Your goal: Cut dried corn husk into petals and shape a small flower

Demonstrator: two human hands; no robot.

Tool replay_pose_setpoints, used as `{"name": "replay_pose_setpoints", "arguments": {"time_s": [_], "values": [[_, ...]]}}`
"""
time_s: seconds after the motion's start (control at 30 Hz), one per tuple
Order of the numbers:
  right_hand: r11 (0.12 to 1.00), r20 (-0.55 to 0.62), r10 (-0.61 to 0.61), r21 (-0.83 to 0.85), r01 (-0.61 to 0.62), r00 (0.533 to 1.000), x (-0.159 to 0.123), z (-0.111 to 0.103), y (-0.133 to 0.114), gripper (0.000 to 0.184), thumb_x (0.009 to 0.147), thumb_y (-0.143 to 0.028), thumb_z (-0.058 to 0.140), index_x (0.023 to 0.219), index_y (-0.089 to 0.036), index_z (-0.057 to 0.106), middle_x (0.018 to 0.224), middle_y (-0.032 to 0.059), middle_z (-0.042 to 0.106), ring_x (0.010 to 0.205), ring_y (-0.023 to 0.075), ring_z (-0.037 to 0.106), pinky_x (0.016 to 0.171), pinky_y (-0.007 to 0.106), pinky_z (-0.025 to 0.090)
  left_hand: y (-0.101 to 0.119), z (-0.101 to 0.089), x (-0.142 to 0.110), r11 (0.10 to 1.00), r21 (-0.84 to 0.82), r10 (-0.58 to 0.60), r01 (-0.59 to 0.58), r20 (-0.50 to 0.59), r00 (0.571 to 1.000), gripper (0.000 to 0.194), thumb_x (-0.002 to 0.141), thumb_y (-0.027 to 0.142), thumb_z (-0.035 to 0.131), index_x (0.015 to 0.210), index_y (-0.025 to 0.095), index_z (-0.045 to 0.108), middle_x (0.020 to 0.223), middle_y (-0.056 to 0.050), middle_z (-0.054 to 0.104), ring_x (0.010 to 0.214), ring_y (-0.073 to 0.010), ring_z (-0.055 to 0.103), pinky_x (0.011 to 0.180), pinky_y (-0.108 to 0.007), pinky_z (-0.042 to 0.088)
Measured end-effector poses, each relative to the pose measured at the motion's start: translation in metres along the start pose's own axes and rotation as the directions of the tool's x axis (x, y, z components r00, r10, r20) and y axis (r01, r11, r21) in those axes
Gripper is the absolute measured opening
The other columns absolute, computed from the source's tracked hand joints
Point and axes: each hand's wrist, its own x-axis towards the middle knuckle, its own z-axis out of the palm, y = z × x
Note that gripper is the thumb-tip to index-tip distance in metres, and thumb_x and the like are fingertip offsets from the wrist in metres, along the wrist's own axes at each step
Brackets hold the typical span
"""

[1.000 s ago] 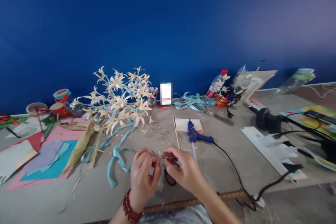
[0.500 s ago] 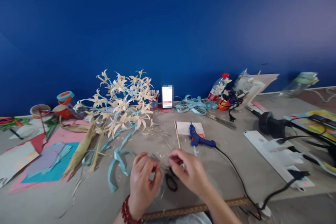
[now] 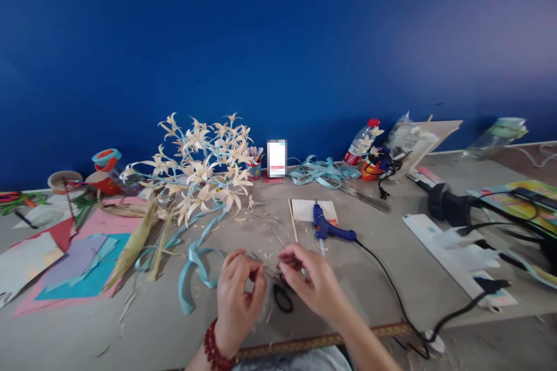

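Observation:
My left hand (image 3: 239,287), with a dark red bead bracelet at its wrist, is curled in a pinch near the table's front. A tiny pale bit shows at its fingertips, too small to name. Just to the right, my right hand (image 3: 310,278) has its thumb and fingers drawn together; what they hold, if anything, cannot be made out. Scissors with black handles (image 3: 282,299) lie on the table between the hands, their blades partly hidden. Beyond the hands are a thin wooden stick (image 3: 293,220) and a blue glue gun (image 3: 328,227) beside a white card (image 3: 302,210).
Cream flowers on pale blue stems (image 3: 200,168) stand at back left, near dried husks (image 3: 133,246) and coloured paper (image 3: 82,269). Light blue ribbon (image 3: 319,173) lies at the back. A power strip (image 3: 444,255) and cords are on the right, with a tilted bottle (image 3: 359,145) behind.
Both hands stay close together with only slight finger movement; a small pale bit now shows at the left fingertips. The whole view has shifted slightly.

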Motion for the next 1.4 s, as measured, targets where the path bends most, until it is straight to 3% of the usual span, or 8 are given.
{"name": "replay_pose_setpoints", "arguments": {"time_s": [0.07,0.27,0.43,0.53,0.73,1.07,1.23,1.4], "values": [[1.0,0.041,-0.025,0.015,0.024,0.999,-0.001,0.007,-0.006,0.009,0.086,-0.02,0.054,0.093,-0.021,0.06,0.078,0.0009,0.069,0.068,0.0144,0.065,0.061,0.021,0.048,0.001,0.002,0.0,1.0,-0.014,0.009,-0.009,0.005,1.0,0.016,0.086,0.007,0.049,0.083,0.023,0.051,0.069,0.002,0.057,0.064,-0.0158,0.057,0.091,-0.045,0.048],[0.987,-0.031,-0.08,-0.139,0.075,0.996,0.002,0.024,-0.004,0.01,0.085,-0.019,0.053,0.076,-0.021,0.057,0.062,-0.0024,0.063,0.057,0.0129,0.06,0.055,0.021,0.041,0.004,0.004,0.0,0.999,0.018,0.037,-0.037,0.004,0.999,0.016,0.085,0.006,0.05,0.082,0.022,0.052,0.067,0.002,0.056,0.062,-0.0152,0.055,0.09,-0.045,0.049],[0.943,-0.164,-0.151,-0.32,0.092,0.975,-0.001,0.02,0.007,0.009,0.084,-0.018,0.053,0.078,-0.021,0.059,0.063,-0.0003,0.065,0.058,0.0153,0.062,0.058,0.023,0.042,0.002,0.005,-0.002,0.998,0.05,0.029,-0.027,-0.038,0.999,0.017,0.084,0.006,0.05,0.079,0.022,0.052,0.065,0.003,0.056,0.06,-0.0148,0.055,0.089,-0.044,0.05],[0.954,-0.229,-0.133,-0.292,0.062,0.964,-0.001,0.012,0.008,0.009,0.086,-0.02,0.052,0.081,-0.021,0.059,0.064,0.0007,0.066,0.059,0.016,0.063,0.058,0.024,0.045,0.002,0.003,-0.001,0.998,0.056,0.018,-0.014,-0.057,0.998,0.017,0.084,0.007,0.049,0.08,0.023,0.051,0.067,0.002,0.058,0.063,-0.0161,0.058,0.089,-0.044,0.051],[0.996,0.002,-0.056,-0.069,0.056,0.998,0.002,0.013,-0.003,0.006,0.087,-0.021,0.056,0.091,-0.022,0.06,0.077,-0.0004,0.07,0.065,0.0136,0.066,0.06,0.02,0.047,0.006,0.001,0.002,1.0,0.014,0.015,-0.015,-0.039,0.999,0.016,0.085,0.008,0.05,0.081,0.023,0.053,0.067,0.001,0.06,0.07,-0.0186,0.063,0.088,-0.042,0.051],[0.935,-0.003,-0.193,-0.305,0.183,0.981,-0.004,0.023,-0.001,0.01,0.089,-0.018,0.05,0.082,-0.022,0.057,0.067,-0.0004,0.065,0.061,0.0156,0.061,0.06,0.025,0.04,0.004,0.0,0.003,0.97,-0.139,-0.174,0.2,0.179,0.968,0.013,0.088,0.014,0.049,0.083,0.021,0.059,0.08,-0.004,0.065,0.08,-0.0198,0.063,0.073,-0.032,0.05],[0.91,-0.047,-0.244,-0.355,0.212,0.969,-0.006,0.024,0.003,0.011,0.089,-0.017,0.049,0.082,-0.022,0.057,0.066,-0.0001,0.065,0.06,0.0155,0.061,0.06,0.025,0.04,0.0,0.004,-0.001,0.978,-0.052,-0.195,0.203,0.133,0.972,0.014,0.086,0.013,0.05,0.076,0.02,0.057,0.071,-0.002,0.061,0.071,-0.019,0.058,0.066,-0.031,0.046],[0.93,-0.185,-0.273,-0.302,0.209,0.944,-0.007,0.013,0.002,0.011,0.089,-0.016,0.049,0.084,-0.021,0.057,0.068,-0.0004,0.066,0.061,0.0141,0.062,0.063,0.023,0.042,-0.014,-0.002,-0.002,0.969,0.028,-0.246,0.246,0.0,0.969,0.011,0.087,0.015,0.051,0.08,0.02,0.056,0.074,-0.002,0.061,0.071,-0.0195,0.057,0.065,-0.031,0.045]]}}
